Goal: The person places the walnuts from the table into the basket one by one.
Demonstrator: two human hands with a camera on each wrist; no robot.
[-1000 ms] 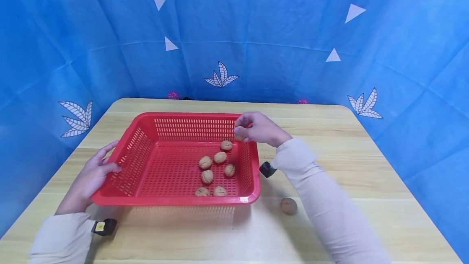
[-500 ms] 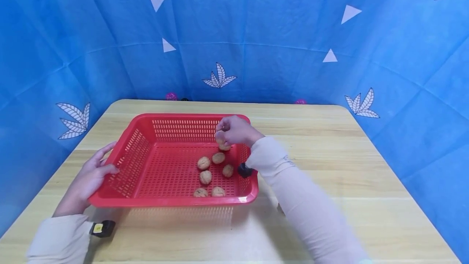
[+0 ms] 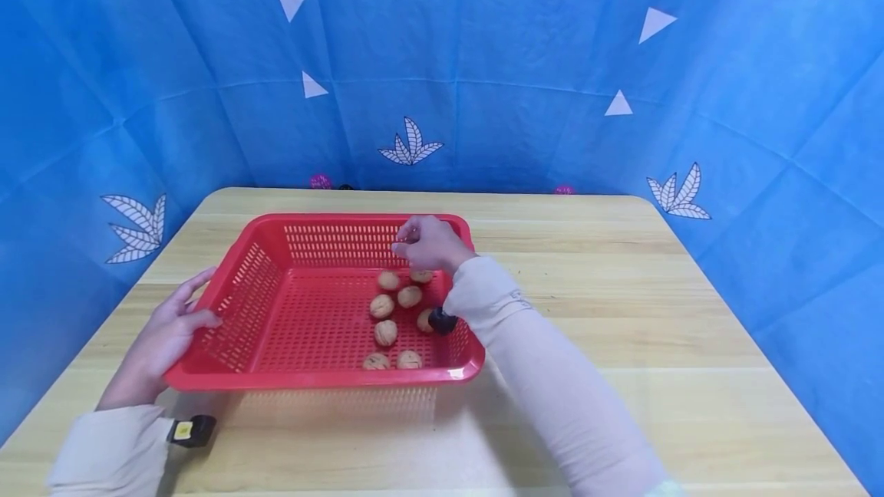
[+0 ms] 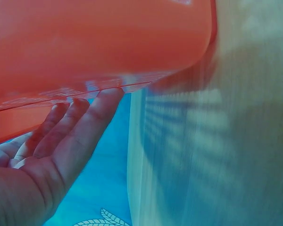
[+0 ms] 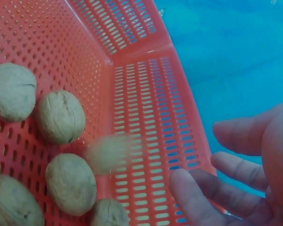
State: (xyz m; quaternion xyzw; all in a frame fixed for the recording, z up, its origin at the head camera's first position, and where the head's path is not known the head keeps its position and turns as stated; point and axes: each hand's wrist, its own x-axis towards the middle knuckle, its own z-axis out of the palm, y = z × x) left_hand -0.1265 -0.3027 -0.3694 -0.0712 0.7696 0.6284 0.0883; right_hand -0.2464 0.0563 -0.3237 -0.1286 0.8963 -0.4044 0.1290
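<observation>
A red plastic basket (image 3: 331, 379) with slotted walls stands on the table, with several walnuts (image 3: 382, 306) on the right part of its floor. My left hand (image 3: 166, 336) holds the basket's left rim, thumb over the edge and fingers against the outer wall; the left wrist view shows those fingers (image 4: 80, 132) fairly straight under the rim. Above the basket's far right part is my right hand (image 3: 430, 242), its fingers apart and holding nothing. In the right wrist view, a motion-blurred walnut (image 5: 111, 153) lies apart from the fingertips, near the slotted wall.
The light wooden table (image 3: 621, 313) extends around the basket. A blue patterned curtain (image 3: 525, 98) hangs behind and at both sides. Black wrist cameras sit below each cuff, the right one (image 3: 442, 320) over the basket's right side.
My right hand has moved left over the basket and let go of a walnut, which is now among the others. A walnut on the table is now hidden behind the right arm.
</observation>
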